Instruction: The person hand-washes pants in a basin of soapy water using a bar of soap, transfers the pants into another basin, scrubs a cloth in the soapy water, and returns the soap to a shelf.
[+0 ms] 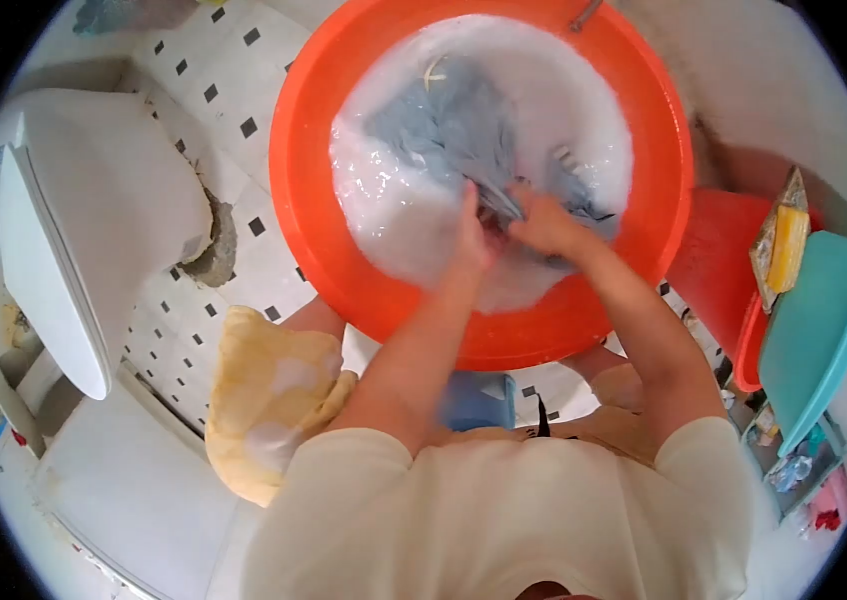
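Soapy, foamy water fills a large orange basin (304,200), and a grey-blue cloth (454,115) lies partly sunk in it. My left hand (479,232) is closed on a bunched part of the cloth near the basin's middle. Just to its right, my right hand (542,222) grips the same cloth, with its fingers curled round a fold. Another part of the cloth, with a striped patch (566,158), floats to the right of my hands.
On the left is a white toilet (94,190) on a tiled floor. A yellow cloth (269,390) rests by my left leg. Below the basin sits a blue object (479,400). At right are a red basin (719,265), a teal basin (814,330) and a yellow bar (789,248).
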The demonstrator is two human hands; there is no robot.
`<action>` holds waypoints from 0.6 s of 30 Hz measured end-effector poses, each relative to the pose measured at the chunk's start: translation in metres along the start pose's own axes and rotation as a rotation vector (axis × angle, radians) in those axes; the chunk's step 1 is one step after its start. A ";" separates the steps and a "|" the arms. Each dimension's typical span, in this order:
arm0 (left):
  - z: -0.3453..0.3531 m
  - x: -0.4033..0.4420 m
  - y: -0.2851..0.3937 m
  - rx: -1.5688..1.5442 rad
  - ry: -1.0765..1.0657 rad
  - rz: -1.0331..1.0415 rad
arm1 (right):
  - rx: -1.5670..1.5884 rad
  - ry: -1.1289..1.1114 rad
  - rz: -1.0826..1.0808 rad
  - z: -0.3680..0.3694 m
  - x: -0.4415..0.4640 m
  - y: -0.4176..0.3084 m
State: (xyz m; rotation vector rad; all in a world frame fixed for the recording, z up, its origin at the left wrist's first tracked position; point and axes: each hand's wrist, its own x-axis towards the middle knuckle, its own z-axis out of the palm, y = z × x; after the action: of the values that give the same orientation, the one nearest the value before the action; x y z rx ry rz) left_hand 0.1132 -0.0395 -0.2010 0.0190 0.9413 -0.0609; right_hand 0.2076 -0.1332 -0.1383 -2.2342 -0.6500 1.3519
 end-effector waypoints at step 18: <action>0.049 -0.037 -0.017 0.429 0.186 0.059 | -0.568 0.462 -0.206 -0.048 0.017 0.008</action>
State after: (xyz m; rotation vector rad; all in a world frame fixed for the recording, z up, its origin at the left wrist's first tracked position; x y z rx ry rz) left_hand 0.1300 -0.0570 -0.1424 0.4560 1.0983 -0.2086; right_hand 0.2589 -0.1356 -0.1346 -2.6836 -1.1491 0.5507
